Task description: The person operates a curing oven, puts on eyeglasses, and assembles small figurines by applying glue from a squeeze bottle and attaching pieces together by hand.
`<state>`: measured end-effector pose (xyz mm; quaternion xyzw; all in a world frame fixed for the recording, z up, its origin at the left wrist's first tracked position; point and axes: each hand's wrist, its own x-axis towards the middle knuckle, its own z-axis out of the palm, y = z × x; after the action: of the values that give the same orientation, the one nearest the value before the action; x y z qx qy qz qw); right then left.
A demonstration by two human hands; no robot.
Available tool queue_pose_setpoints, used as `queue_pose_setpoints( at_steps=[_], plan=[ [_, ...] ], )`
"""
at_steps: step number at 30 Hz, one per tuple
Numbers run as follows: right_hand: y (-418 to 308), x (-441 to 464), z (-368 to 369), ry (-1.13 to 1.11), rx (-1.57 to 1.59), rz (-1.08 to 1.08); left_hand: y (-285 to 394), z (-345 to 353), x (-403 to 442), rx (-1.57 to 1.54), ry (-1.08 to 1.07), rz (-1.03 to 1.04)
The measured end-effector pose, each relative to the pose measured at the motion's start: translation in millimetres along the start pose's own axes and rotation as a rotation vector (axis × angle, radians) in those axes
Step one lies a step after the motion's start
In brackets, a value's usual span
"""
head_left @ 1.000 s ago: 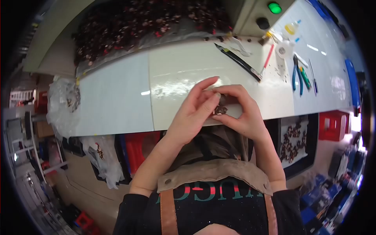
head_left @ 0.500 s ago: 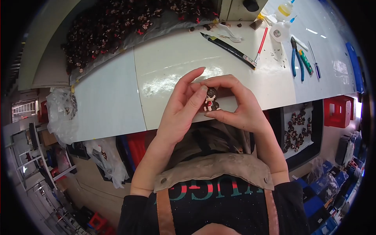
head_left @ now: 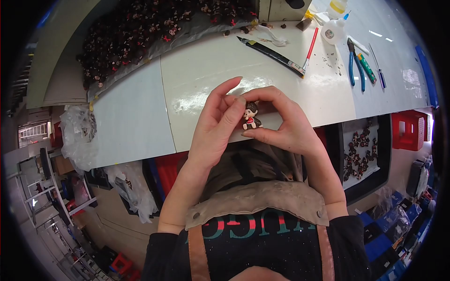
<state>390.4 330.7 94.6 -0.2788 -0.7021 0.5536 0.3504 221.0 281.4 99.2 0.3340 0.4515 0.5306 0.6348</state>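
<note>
A small doll figurine (head_left: 251,117) with dark brown hair, a pale face and a red bib is held upright between my hands, above the table's near edge. My left hand (head_left: 217,119) pinches its left side, the thumb near its head and the index finger raised. From the right, my right hand (head_left: 288,119) curls round it, with fingertips at the top of its head and the thumb by its base. Part of its back and side is hidden by the fingers.
Across the table (head_left: 126,117) lie a black utility knife (head_left: 272,55), a red brush (head_left: 311,47), blue-handled pliers (head_left: 355,68) and a screwdriver (head_left: 377,70). Many figurines heap at the back left (head_left: 140,37); a black tray (head_left: 382,164) of more sits low right. A squeeze bottle (head_left: 333,32) stands behind.
The figurine has turned slightly, so its face and red bib show more openly. Both hands stay on it, with small finger shifts. The camera view has moved a little.
</note>
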Motion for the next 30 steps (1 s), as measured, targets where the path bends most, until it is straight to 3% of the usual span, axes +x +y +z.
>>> queue_pose_setpoints(
  at_steps=[11,12,15,17,20,21,23,24,25,26,27,28,30],
  plan=[
    [-2,-11,-7,0.077,0.109,0.04,0,1,-2,-0.051,0.049,-0.038],
    [-3,-23,-9,0.13,0.448,0.024,0,0,-3,-0.051,0.039,-0.069],
    [-9,-86,-61,0.514,0.372,0.083,12,-11,-11,0.124,-0.144,0.005],
    [11,-134,-115,0.566,0.562,-0.06,33,-17,-17,0.103,-0.164,-0.028],
    [44,-211,-176,0.815,0.379,0.282,64,-49,0,0.529,-0.083,0.188],
    [70,-240,-193,0.91,0.279,0.416,76,-58,12,0.67,0.01,0.266],
    [102,-293,-215,0.853,-0.054,0.891,95,-83,52,0.85,0.171,0.452],
    [128,-319,-212,0.795,-0.503,1.005,102,-101,76,0.89,0.241,0.563],
    [176,-375,-232,0.642,-0.633,1.015,120,-109,92,1.006,0.316,0.599],
    [198,-396,-230,0.628,-0.548,1.005,125,-126,120,1.067,0.435,0.635],
    [236,-435,-249,0.432,-0.487,0.925,130,-148,151,1.28,0.556,0.79],
    [241,-439,-235,0.636,-0.402,0.893,135,-169,175,1.511,0.692,0.927],
    [246,-422,-223,0.768,-0.376,0.925,143,-191,209,1.649,0.841,0.764]
  ],
)
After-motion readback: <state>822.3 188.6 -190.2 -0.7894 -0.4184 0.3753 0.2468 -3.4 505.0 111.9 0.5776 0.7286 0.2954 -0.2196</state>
